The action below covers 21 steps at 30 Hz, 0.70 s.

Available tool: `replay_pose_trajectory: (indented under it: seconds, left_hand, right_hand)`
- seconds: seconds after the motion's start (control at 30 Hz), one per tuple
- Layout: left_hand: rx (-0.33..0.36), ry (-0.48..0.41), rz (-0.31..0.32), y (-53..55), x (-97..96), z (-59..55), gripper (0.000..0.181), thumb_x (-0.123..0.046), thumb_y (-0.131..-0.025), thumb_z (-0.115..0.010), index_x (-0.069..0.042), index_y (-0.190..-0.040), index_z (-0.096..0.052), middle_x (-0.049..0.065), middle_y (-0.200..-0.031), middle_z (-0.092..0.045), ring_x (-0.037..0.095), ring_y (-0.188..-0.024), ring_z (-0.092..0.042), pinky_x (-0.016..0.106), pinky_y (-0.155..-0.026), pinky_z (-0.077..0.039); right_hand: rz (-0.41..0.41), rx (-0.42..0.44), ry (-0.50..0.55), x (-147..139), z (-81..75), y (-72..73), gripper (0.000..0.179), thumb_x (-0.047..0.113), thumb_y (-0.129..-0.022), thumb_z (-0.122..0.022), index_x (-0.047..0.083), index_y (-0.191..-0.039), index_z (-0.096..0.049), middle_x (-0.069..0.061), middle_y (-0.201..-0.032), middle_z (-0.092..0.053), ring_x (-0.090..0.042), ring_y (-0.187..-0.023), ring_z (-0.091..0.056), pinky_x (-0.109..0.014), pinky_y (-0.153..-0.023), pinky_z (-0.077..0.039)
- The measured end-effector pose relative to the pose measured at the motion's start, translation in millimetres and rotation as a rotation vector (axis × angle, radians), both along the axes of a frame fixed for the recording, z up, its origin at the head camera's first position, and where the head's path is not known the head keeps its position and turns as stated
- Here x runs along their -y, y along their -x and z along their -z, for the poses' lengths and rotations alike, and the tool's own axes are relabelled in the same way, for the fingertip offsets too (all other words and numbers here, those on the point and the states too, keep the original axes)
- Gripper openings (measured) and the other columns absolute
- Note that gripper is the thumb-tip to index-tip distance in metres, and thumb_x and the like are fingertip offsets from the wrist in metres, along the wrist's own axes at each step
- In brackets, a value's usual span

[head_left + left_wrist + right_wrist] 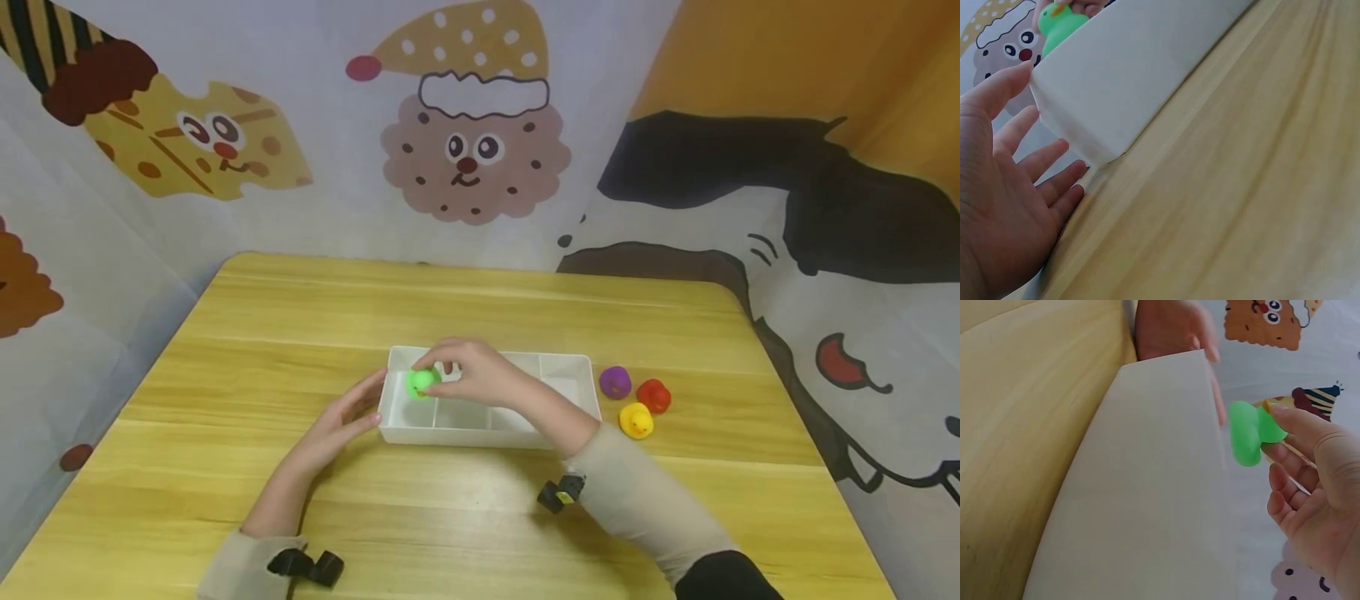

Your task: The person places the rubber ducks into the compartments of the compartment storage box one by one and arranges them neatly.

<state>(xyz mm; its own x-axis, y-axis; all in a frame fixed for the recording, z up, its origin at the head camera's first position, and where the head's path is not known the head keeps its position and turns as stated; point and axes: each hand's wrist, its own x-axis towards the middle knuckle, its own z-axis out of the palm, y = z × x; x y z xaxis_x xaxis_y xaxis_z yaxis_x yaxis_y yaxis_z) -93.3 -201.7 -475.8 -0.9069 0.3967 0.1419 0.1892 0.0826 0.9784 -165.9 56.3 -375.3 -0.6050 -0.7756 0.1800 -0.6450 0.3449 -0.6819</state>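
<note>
Green duck (422, 383) in right grip (474, 375); yellow duck (636, 421) head-view only.

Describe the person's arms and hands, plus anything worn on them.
The left hand and right hand are gloveless. Beige sleeves end short of both wrists, with a black section farther up the right arm. Small black devices sit at the cuffs; the right one shows a yellow marking.
</note>
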Motion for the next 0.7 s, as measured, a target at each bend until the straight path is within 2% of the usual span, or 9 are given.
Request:
replay_pose_trajectory:
  seconds: [0.07, 0.17, 0.47, 0.7]
  left_hand:
    - [-0.002, -0.006, 0.007, 0.5, -0.1, 0.6, 0.059, -0.003, -0.097, -0.051, -0.010, -0.151, -0.027, 0.020, -0.148, -0.034, 0.042, -0.131, -0.034, 0.061, -0.100, -0.028]
    - [0.000, -0.008, 0.010, 0.6, -0.2, 0.8, 0.059, -0.003, -0.097, -0.050, -0.010, -0.152, -0.027, 0.020, -0.148, -0.034, 0.043, -0.131, -0.033, 0.065, -0.099, -0.027]
    - [0.006, -0.001, 0.008, 0.1, -0.5, 0.7, 0.060, -0.004, -0.097, -0.050, -0.010, -0.152, -0.026, 0.022, -0.149, -0.032, 0.044, -0.132, -0.031, 0.066, -0.099, -0.026]
    - [0.002, -0.002, 0.008, 0.6, 0.1, 1.4, 0.060, -0.002, -0.097, -0.050, -0.008, -0.151, -0.026, 0.023, -0.148, -0.033, 0.046, -0.131, -0.031, 0.067, -0.098, -0.026]
  right_hand:
    - [-0.004, -0.003, -0.018, 3, 2.8, 2.3, 0.029, 0.021, -0.082, -0.077, 0.015, -0.110, -0.072, 0.010, -0.095, -0.065, -0.013, -0.079, -0.054, -0.026, -0.064, -0.046]
    - [-0.014, 0.002, -0.032, 7, 8.1, 5.9, 0.030, 0.021, -0.083, -0.077, 0.014, -0.111, -0.072, 0.010, -0.095, -0.064, -0.010, -0.076, -0.052, -0.023, -0.063, -0.044]
    - [-0.017, 0.089, -0.050, 15, 24.2, 13.5, 0.031, 0.019, -0.082, -0.077, 0.012, -0.112, -0.071, 0.008, -0.098, -0.065, -0.011, -0.064, -0.051, -0.023, -0.058, -0.045]
    - [0.029, 0.159, -0.092, 18, 31.0, 14.2, 0.032, 0.021, -0.082, -0.077, 0.014, -0.113, -0.071, 0.008, -0.102, -0.065, -0.012, -0.073, -0.057, -0.025, -0.065, -0.049]
